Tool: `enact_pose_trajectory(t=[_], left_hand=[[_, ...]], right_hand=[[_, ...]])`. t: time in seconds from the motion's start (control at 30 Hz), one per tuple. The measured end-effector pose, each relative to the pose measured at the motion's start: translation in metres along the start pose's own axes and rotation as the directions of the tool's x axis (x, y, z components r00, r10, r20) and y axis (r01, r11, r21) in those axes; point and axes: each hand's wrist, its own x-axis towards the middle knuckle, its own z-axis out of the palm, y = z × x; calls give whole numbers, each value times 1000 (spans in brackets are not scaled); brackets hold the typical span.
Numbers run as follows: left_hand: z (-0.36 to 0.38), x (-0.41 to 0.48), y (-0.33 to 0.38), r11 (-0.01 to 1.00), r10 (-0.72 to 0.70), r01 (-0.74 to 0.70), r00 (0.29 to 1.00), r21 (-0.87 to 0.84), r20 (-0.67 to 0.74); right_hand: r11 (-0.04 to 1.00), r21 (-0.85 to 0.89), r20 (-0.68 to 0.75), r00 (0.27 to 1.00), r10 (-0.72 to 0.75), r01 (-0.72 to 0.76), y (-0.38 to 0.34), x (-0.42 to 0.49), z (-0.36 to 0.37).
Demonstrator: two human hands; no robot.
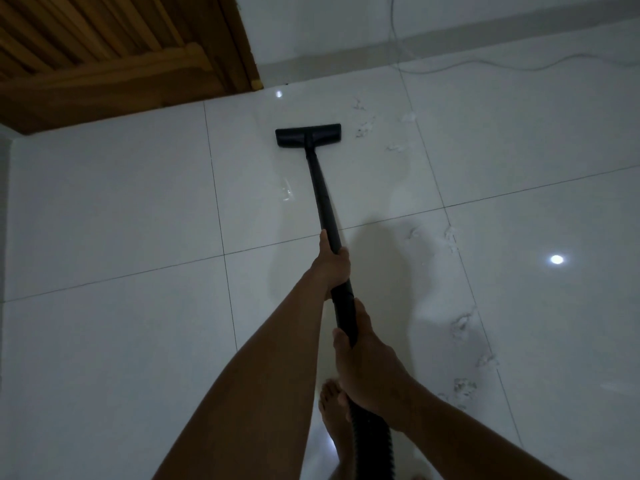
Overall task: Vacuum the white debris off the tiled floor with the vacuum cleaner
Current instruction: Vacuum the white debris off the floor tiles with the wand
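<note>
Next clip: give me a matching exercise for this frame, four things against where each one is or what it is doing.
Things:
1. floor head
2. left hand
3. right hand
4. wooden door

Places or states:
A. top left corner of the view
B. grips the wand close to the hose
C. flat on the floor, left of some white debris
D. grips the wand farther along, toward the floor head

Pairs: 1-C; 2-D; 3-B; 4-A
</note>
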Motion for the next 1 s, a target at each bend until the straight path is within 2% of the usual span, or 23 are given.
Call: enact_pose_trajectory(t=[0.2, 0.33, 0.5, 0.83, 1.0], left_hand=[[-5, -19, 24, 998, -68, 68, 997, -5, 25], [-3, -8, 37, 997, -72, 72, 997, 2, 27], [-7, 22, 61, 999, -46, 47, 999, -9, 20], [-13, 65, 93, 1000, -11, 11, 1000, -18, -4], [-17, 75, 96, 1000, 19, -19, 1000, -12, -10]], right_hand=[[1000, 8, 12, 1000, 12, -12, -19, -11, -11], [984, -177, -61, 998, 19, -29, -20, 6, -15], [973, -228, -60, 998, 14, -28, -43, 31, -37], [978, -206, -39, 999, 20, -28, -65, 72, -61], [992, -118, -21, 999, 46, -49, -69, 83, -61]])
